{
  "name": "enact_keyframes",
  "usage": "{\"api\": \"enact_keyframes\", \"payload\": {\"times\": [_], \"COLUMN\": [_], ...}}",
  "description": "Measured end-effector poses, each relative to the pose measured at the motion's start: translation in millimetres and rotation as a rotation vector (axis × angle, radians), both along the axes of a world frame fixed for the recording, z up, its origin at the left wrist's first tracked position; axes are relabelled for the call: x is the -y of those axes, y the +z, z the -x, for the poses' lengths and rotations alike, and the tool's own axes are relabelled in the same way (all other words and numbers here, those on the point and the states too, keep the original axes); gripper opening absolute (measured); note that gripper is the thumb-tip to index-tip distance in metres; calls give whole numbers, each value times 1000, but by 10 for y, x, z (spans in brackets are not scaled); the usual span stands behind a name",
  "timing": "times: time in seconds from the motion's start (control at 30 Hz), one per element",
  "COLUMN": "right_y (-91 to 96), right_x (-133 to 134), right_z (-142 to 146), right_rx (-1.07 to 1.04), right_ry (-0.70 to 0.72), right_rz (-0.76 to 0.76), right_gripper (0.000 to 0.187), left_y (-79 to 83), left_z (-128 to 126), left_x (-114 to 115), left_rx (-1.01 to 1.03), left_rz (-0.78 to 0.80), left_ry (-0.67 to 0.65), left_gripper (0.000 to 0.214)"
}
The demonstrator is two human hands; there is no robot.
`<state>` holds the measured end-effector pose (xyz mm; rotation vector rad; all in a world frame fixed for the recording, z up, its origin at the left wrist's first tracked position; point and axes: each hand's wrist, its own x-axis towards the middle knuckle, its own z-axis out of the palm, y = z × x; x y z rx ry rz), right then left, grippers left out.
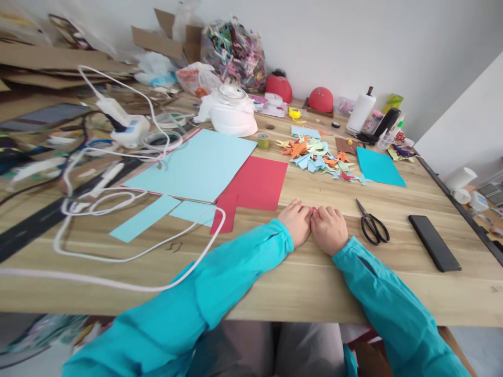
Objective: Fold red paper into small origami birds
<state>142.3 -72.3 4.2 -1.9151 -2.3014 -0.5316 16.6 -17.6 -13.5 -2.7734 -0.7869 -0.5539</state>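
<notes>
My left hand (296,222) and my right hand (329,229) meet on the table, fingers closed and pressed down on a small piece of red paper (314,209). Only slivers of it show between the fingers, so its shape is hidden. Beyond my hands lies a heap of folded paper cranes (312,154) in orange, pale blue, green and red. Left of my hands is a red sheet (261,183), with a narrower red strip (225,213) beside it. Black-handled scissors (372,224) rest to the right, blades slightly apart and pointing away.
Large light-blue sheets (196,162) and cut blue strips (145,217) lie on the left, with a looping white cable (137,258) nearby. A black phone (433,242) sits at right. A turquoise sheet (380,166) and a white bottle (360,112) stand farther back.
</notes>
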Motion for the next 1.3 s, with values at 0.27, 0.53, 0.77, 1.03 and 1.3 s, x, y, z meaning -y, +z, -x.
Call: {"api": "enact_keyframes", "payload": {"times": [0.27,0.53,0.77,1.03,1.3], "right_y": [-6,-45,-64,-89,0], "right_x": [-9,-33,-64,-81,-54], "right_z": [-11,-11,-35,-152,-201], "right_rx": [-10,-53,-99,-166,-306], "right_ry": [-7,-3,18,107,92], "right_rz": [26,16,-42,-108,-253], "right_gripper": [23,26,25,21,22], "left_y": [30,116,63,50,87], "left_z": [25,180,-10,-131,-35], "left_x": [49,-123,-206,-187,-153], "left_rx": [5,74,112,219,524], "left_rz": [54,137,240,420,716], "left_ry": [153,380,176,206,35], "left_gripper": [39,39,29,21,9]}}
